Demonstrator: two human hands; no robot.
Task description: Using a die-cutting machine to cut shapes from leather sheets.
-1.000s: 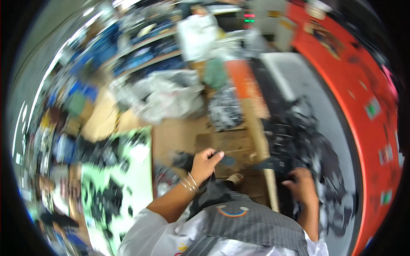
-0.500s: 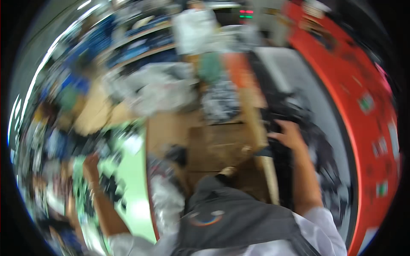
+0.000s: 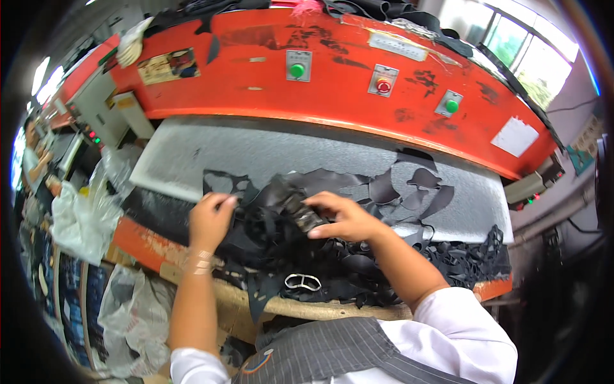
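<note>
My right hand (image 3: 348, 219) grips a dark, shiny block (image 3: 302, 214) between thumb and fingers. The block is tilted and smeared by motion, so its kind does not show. To its left, my left hand (image 3: 211, 223) is closed, fingers curled at the edge of the black scraps; whatever they hold is hidden. Between and below both hands lies a heap of tangled black sheet scraps (image 3: 272, 240). Black sheet offcuts with cut-out holes (image 3: 384, 187) spread over the grey bed behind. A pale, oval metal frame with a crossbar (image 3: 302, 282) lies near the front edge.
A red machine beam (image 3: 256, 89) spans the grey bed (image 3: 173, 150), with green buttons (image 3: 297, 70) and a red button (image 3: 383, 86). Shredded black scraps (image 3: 473, 259) lie at the right. Plastic bags (image 3: 131, 313) stand at the left, and a person (image 3: 35, 160) is farther off.
My view has turned right to face the red machine. My left hand has come from the green surface to the black scraps; my right hand now holds the dark block.
</note>
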